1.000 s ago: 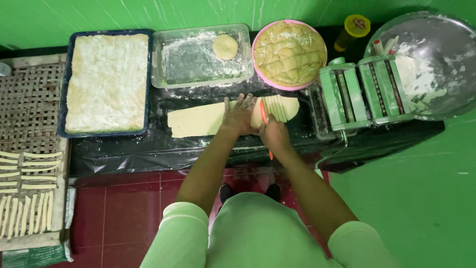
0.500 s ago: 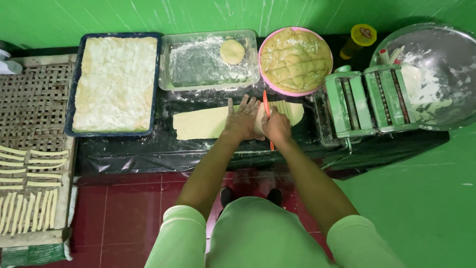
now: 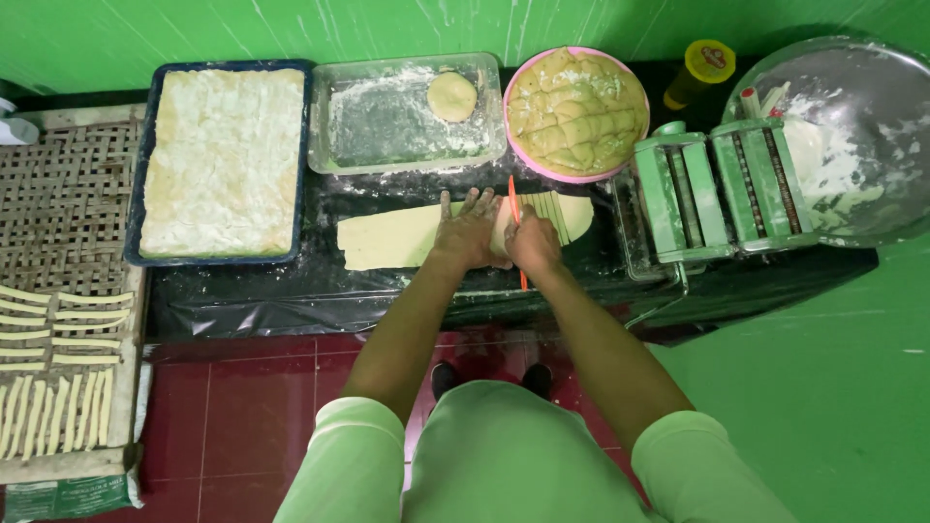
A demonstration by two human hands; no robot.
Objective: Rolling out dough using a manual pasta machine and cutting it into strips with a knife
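- The dough sheet [image 3: 397, 237] is a pale yellow strip, rolled flat and long, lying on the black-covered counter [image 3: 242, 291] in front of me; its right end [image 3: 562, 213] is already cut into narrow strips side by side.
- My left hand [image 3: 468, 230] lies flat on the dough, fingers spread wide, palm pressing down; it grips nothing.
- My right hand [image 3: 533, 242] is closed around an orange knife [image 3: 514, 208], whose thin blade stands across the dough, just left of the cut strips.
- My two hands sit close together, nearly touching, over the right part of the sheet; the uncut length runs out to the left of my left hand, and the cut strips lie just right of my right hand.
- Behind the dough stand a clear floured tray [image 3: 387, 126] with a small round dough disc [image 3: 452, 96], and a pink bowl [image 3: 620, 160] of scored dough.
- To the left is a blue tray [image 3: 145, 194] filled with floured dough; further left a woven rack [image 3: 58, 194] carries cut sticks [image 3: 58, 329].
- To the right are a green pasta roller [image 3: 707, 194], a big metal bowl [image 3: 852, 126] dusted with flour, and a yellow-capped bottle [image 3: 699, 70].
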